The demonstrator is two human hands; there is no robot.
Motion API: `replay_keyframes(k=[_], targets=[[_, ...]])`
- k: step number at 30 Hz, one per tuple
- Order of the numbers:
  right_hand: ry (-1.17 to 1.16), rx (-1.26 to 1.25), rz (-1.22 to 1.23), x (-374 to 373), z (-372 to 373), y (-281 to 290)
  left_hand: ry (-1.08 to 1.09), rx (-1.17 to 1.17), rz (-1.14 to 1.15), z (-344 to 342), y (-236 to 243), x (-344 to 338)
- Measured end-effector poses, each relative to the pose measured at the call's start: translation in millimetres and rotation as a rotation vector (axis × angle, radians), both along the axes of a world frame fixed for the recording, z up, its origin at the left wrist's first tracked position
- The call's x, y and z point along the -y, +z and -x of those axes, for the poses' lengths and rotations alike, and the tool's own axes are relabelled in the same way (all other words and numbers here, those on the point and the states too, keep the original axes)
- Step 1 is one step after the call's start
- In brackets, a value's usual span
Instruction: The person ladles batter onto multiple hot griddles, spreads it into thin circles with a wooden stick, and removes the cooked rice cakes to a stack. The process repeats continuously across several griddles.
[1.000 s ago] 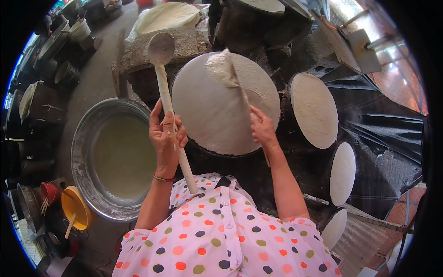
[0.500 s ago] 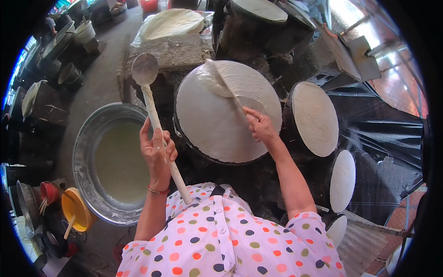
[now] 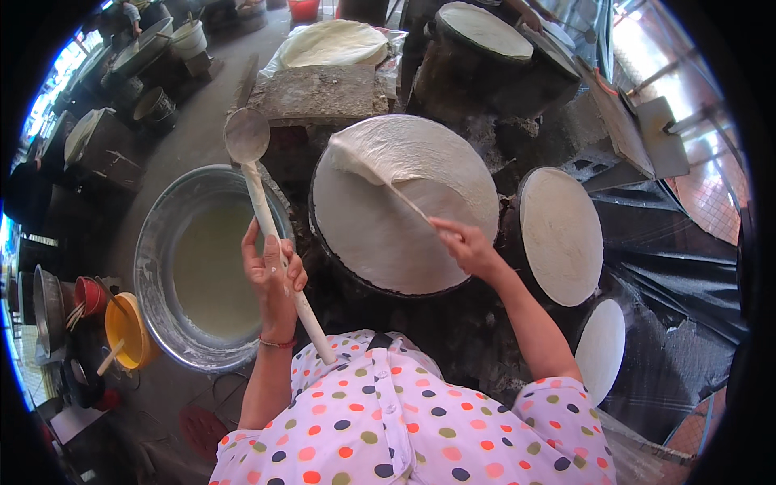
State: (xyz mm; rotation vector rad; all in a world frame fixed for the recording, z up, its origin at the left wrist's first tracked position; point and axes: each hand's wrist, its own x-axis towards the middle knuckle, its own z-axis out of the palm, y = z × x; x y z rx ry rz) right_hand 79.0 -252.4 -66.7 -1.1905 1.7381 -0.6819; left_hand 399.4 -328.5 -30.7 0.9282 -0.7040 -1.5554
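My left hand (image 3: 275, 283) is closed round the long pale handle of a ladle (image 3: 247, 136); its round bowl points up and away, and the handle's lower end reaches my shirt. In my right hand (image 3: 469, 247) is the thin handle of a spreader (image 3: 404, 199). Its far end lies in a layer of pale wet batter (image 3: 432, 149) on a large round white cooking surface (image 3: 364, 242) with a dark rim. The batter covers the far and right parts. On the left stands a wide metal basin (image 3: 151, 275) holding pale liquid.
Several more round white-topped stations, one a pale disc (image 3: 562, 236), curve along the right. Beyond the cooking surface, thin white sheets (image 3: 335, 44) lie stacked on plastic. At lower left are a yellow bucket (image 3: 133, 330) and red bowl (image 3: 90, 297). A person's hand (image 3: 525, 16) shows far right.
My right hand has swept the spreader's far end left and nearer across the surface, and the batter covers more of the right side. The ladle stays in my left hand. The view has shifted slightly.
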Motion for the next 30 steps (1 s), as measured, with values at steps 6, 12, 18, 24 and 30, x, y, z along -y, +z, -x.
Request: replay_keyframes(k=[6, 12, 18, 24, 30], targets=[[-0.147, -0.171, 0.22, 35, 54, -2, 0.093, 0.036, 0.002, 20, -5, -39], [0.208, -0.032, 0.041, 41, 36, 11, 0.205, 0.072, -0.01, 34, -2, -74], [0.122, -0.1, 0.173, 40, 71, 5, 0.295, 0.112, -0.043, 36, -3, -99], [0.343, 0.029, -0.03, 42, 56, 13, 0.301, 0.108, -0.025, 47, 1, -107], [0.254, -0.015, 0.038, 24, 78, 16, 0.329, 0.09, -0.047, 47, -7, -120]])
